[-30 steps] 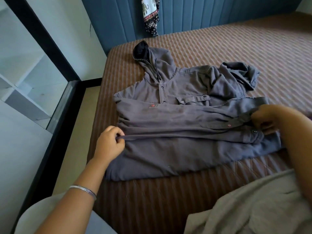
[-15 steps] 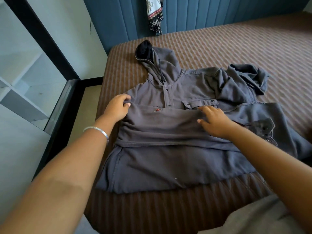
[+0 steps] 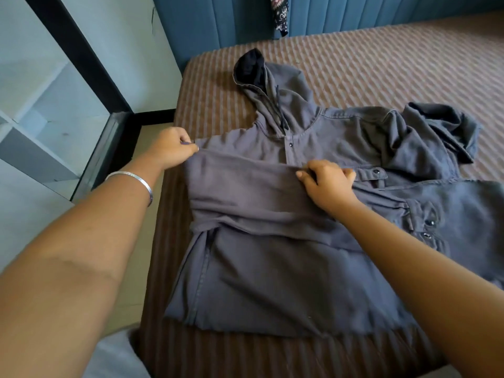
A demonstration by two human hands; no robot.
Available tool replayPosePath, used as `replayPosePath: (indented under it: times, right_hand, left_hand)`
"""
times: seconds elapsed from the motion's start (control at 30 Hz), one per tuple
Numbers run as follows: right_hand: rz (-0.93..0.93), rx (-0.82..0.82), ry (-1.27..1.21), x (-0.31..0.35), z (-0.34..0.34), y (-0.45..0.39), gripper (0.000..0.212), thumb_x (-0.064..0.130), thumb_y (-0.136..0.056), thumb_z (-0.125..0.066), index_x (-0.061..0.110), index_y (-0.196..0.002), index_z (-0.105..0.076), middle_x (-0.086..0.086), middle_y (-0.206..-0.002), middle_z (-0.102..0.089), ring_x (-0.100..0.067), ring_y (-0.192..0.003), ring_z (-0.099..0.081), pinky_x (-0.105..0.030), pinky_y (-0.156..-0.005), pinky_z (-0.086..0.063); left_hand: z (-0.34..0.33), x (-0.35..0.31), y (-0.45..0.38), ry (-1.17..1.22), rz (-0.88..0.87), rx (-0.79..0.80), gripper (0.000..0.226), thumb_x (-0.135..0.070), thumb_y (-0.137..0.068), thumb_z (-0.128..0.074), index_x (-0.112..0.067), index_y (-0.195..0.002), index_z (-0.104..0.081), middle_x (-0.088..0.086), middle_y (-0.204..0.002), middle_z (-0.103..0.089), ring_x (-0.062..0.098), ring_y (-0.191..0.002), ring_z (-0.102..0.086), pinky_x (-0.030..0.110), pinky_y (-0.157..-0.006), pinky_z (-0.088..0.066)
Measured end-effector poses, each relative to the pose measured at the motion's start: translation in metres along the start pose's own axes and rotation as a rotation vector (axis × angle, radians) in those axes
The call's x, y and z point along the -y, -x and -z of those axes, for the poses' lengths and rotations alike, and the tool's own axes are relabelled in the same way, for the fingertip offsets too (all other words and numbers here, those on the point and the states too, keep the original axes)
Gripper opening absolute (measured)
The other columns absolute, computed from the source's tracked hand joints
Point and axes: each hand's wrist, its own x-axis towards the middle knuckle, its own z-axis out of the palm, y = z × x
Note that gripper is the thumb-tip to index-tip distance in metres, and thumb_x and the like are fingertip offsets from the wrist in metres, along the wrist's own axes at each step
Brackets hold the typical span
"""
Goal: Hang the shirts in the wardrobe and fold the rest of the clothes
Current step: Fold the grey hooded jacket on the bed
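Observation:
A grey hooded shirt (image 3: pixel 272 268) lies flat on the brown striped bed (image 3: pixel 368 64), hood pointing to the far left corner. One sleeve is folded across its chest. My left hand (image 3: pixel 171 148) pinches the left end of that folded sleeve at the shirt's shoulder. My right hand (image 3: pixel 327 184) grips the sleeve's upper edge near the buttoned placket, fingers curled into the cloth. The other sleeve lies bunched at the right (image 3: pixel 441 126).
The bed's left edge drops to a strip of pale floor (image 3: pixel 152 214). A glass-fronted white shelf unit (image 3: pixel 41 118) stands at the left. A blue padded headboard (image 3: pixel 218 20) backs the bed, with a patterned cloth (image 3: pixel 279 15) hanging on it.
Both hands carried the sleeve up from the shirt's lower part onto the chest. The view moved closer over the shirt. My right hand went from flat on the cloth to gripping its edge.

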Motion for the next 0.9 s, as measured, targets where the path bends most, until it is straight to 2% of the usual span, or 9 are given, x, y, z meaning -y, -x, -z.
replayPosePath:
  times: [0.07,0.13,0.23,0.33,0.4,0.5,0.67,0.8,0.9]
  right_hand:
    - [-0.021,-0.14,0.072,0.009,-0.008,-0.007,0.017,0.028,-0.096,-0.048,0.016,-0.098,-0.06,-0.006,-0.103,-0.06,-0.031,-0.106,-0.049,-0.045,-0.095,-0.023]
    - [-0.021,-0.123,0.123,0.022,-0.016,-0.003,0.022,0.019,-0.092,-0.05,0.017,-0.112,-0.057,-0.008,-0.115,-0.055,-0.033,-0.113,-0.043,-0.049,-0.1,-0.022]
    - [0.203,-0.06,0.119,0.041,-0.031,0.021,0.04,0.015,-0.076,-0.047,0.015,-0.115,-0.057,-0.01,-0.117,-0.05,-0.035,-0.112,-0.042,-0.049,-0.096,-0.028]
    - [0.379,0.072,0.046,0.051,-0.041,0.048,0.046,0.027,-0.067,-0.039,0.018,-0.108,-0.06,-0.005,-0.112,-0.051,-0.03,-0.108,-0.042,-0.038,-0.088,-0.027]
    - [0.434,0.103,0.034,0.054,-0.045,0.059,0.049,0.035,-0.064,-0.038,0.02,-0.104,-0.061,-0.001,-0.109,-0.05,-0.026,-0.106,-0.041,-0.033,-0.086,-0.022]
    - [0.439,0.09,0.107,0.059,-0.048,0.066,0.047,0.03,-0.059,-0.048,0.019,-0.103,-0.059,0.0,-0.104,-0.048,-0.026,-0.102,-0.043,-0.035,-0.089,-0.025]
    - [0.556,0.042,0.298,0.074,-0.049,0.077,0.042,0.029,-0.058,-0.056,0.014,-0.097,-0.057,-0.005,-0.094,-0.051,-0.03,-0.083,-0.05,-0.036,-0.07,-0.035]
    - [0.449,0.021,0.347,0.078,-0.052,0.081,0.035,0.01,-0.051,-0.066,0.01,-0.084,-0.054,-0.01,-0.082,-0.053,-0.034,-0.069,-0.054,-0.034,-0.057,-0.038]
    - [0.372,0.054,0.372,0.071,-0.059,0.084,0.029,0.007,-0.063,-0.064,0.008,-0.091,-0.054,-0.013,-0.092,-0.054,-0.035,-0.082,-0.054,-0.036,-0.066,-0.03]
  left_hand:
    - [-0.01,0.003,0.001,-0.122,-0.067,-0.154,0.021,-0.018,-0.086,-0.067,-0.007,-0.102,-0.057,0.016,-0.104,-0.059,0.035,-0.1,-0.056,0.035,-0.084,-0.042]
    - [-0.023,0.006,0.01,-0.225,-0.13,-0.259,0.04,-0.019,-0.086,-0.066,-0.005,-0.12,-0.052,0.022,-0.124,-0.05,0.04,-0.114,-0.048,0.041,-0.097,-0.037]
    - [-0.031,0.008,0.047,-0.086,-0.382,-0.281,0.034,-0.021,-0.075,-0.055,-0.005,-0.105,-0.056,0.018,-0.11,-0.052,0.037,-0.101,-0.051,0.045,-0.088,-0.043]
    - [-0.038,0.018,0.106,0.022,-0.589,-0.105,0.036,-0.026,-0.062,-0.051,-0.009,-0.094,-0.054,0.006,-0.096,-0.05,0.027,-0.089,-0.051,0.039,-0.079,-0.044]
    - [-0.044,0.024,0.139,-0.039,-0.583,-0.032,0.039,-0.029,-0.059,-0.053,-0.014,-0.095,-0.054,0.0,-0.096,-0.049,0.026,-0.087,-0.051,0.037,-0.079,-0.044]
    - [-0.055,0.035,0.157,-0.093,-0.507,-0.057,0.035,-0.02,-0.058,-0.058,-0.016,-0.093,-0.056,-0.003,-0.097,-0.048,0.025,-0.087,-0.048,0.037,-0.08,-0.044]
    - [-0.061,0.042,0.17,-0.022,-0.463,-0.287,0.026,0.006,-0.062,-0.056,-0.008,-0.084,-0.051,0.006,-0.088,-0.05,0.031,-0.079,-0.052,0.041,-0.07,-0.045]
    - [-0.049,0.053,0.187,0.031,-0.397,-0.438,0.028,0.012,-0.062,-0.055,-0.006,-0.083,-0.052,0.011,-0.09,-0.051,0.027,-0.076,-0.048,0.033,-0.062,-0.039]
    - [-0.045,0.067,0.19,0.054,-0.414,-0.184,0.03,0.014,-0.068,-0.056,-0.014,-0.077,-0.051,0.004,-0.084,-0.051,0.023,-0.072,-0.053,0.025,-0.063,-0.039]
